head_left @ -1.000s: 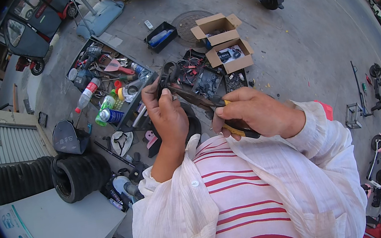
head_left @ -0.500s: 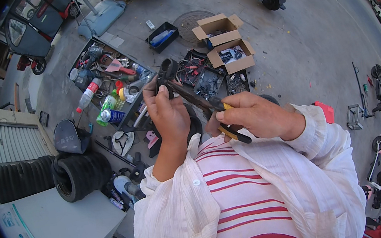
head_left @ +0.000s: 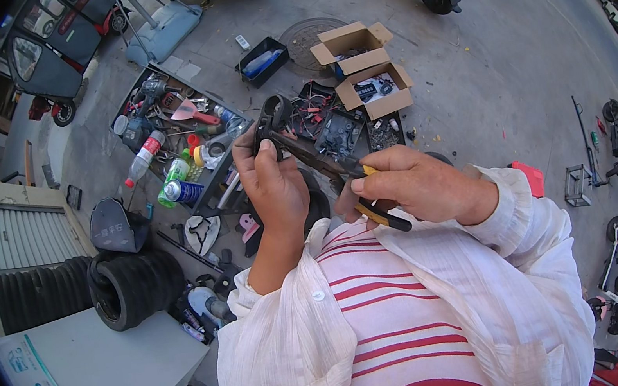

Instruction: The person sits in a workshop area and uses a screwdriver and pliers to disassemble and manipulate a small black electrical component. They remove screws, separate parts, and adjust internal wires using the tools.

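My left hand is closed around a black part with a round, ring-like end, held up in front of my chest. My right hand grips pliers with long dark jaws and yellow-and-black handles. The jaws reach up and left to the black part, beside my left thumb. Whether the tips bite on it or only touch it, I cannot tell. Fingers hide much of the part's lower portion. One plier handle sticks out below my right hand.
A tray of tools, bottles and spray cans lies beyond my left hand. Ahead are a black bin, open cardboard boxes and loose cables. Stacked tires and a white cabinet stand left. Scooters line the right side.
The black part has tilted slightly, so its ring end shows a wider opening. Both hands keep nearly the same place and grip.
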The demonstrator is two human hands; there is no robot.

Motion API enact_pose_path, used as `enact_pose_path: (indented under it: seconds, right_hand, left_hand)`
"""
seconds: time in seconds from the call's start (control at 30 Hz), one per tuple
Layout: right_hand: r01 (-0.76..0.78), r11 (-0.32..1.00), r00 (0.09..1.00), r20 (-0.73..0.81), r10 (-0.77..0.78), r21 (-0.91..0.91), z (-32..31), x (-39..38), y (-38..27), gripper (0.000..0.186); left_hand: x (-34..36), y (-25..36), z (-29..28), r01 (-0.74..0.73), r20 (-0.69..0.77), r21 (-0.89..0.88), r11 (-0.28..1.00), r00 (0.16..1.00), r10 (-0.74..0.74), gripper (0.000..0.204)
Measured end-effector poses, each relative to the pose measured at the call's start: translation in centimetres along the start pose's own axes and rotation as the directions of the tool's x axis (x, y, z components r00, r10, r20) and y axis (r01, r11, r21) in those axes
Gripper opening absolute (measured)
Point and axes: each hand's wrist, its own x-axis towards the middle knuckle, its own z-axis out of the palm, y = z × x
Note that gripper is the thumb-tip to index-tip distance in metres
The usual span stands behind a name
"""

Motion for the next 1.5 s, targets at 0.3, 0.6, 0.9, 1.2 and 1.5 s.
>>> enact_pose_path:
  seconds: [0.3, 0.6, 0.9, 1.2, 1.5]
  right_hand:
    - [0.013, 1.0, 1.0, 0.002, -0.013, 0.009, 0.2, -0.1, -0.1, 0.034]
    - [0.003, 0.996, 1.0, 0.031, -0.001, -0.085, 0.1, 0.1, 0.0, 0.033]
    - [-0.011, 0.998, 1.0, 0.012, 0.011, -0.06, 0.3, 0.7, 0.4, 0.033]
    - [-0.052, 0.996, 0.998, 0.034, 0.049, 0.071, 0.5, 1.5, 0.0, 0.033]
    - [-0.095, 0.988, 0.994, 0.059, 0.089, 0.124, 0.3, 1.8, 0.2, 0.035]
  left_hand:
    - [-0.2, 0.3, 0.1, -0.013, 0.009, -0.016, 1.0, 1.0, 0.013, 0.024]
    - [-0.1, 0.1, -0.3, -0.056, 0.032, 0.043, 0.998, 0.998, 0.054, 0.023]
    - [0.1, -0.4, -0.4, -0.122, 0.011, 0.092, 0.988, 0.993, 0.122, 0.023]
    - [0.8, -0.2, -0.4, -0.007, -0.027, 0.031, 0.999, 1.0, 0.008, 0.023]
    - [0.8, -0.3, -0.7, 0.044, -0.047, -0.041, 0.998, 0.998, -0.046, 0.024]
